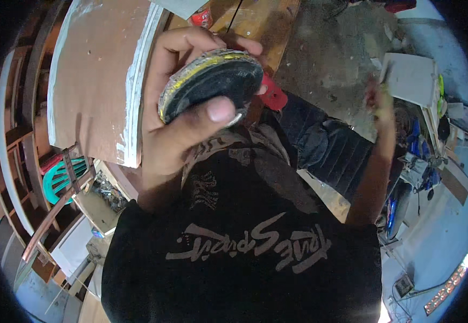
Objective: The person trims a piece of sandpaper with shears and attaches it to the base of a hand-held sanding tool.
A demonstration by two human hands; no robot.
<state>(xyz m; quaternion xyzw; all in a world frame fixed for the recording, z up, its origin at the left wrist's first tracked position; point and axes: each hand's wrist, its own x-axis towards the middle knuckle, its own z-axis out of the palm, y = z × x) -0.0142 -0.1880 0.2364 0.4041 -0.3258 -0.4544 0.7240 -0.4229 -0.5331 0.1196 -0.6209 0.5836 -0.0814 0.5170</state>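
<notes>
My left hand (183,102) is raised close to the view, gripping a round sanding pad (220,83). Its black, dusty face is turned toward me, and the rim is yellow with a frayed grey edge. The thumb presses on the black face while the other fingers wrap round the far side. A small pale, shiny edge shows below the thumb tip; what it belongs to is hidden. Just beyond the pad is a red piece (275,97) with a small dark hole, partly covered. My right hand (378,102) is out to the right, smeared by motion, so its fingers cannot be made out.
A brown wooden panel (99,75) with white-smeared edges stands left of my left hand. Beyond lie a wooden surface (271,27) and a red container (202,18). Dark cloth (325,145) spreads between my arms. A white stool-like piece (410,78) stands at right, a green chair (56,180) at left.
</notes>
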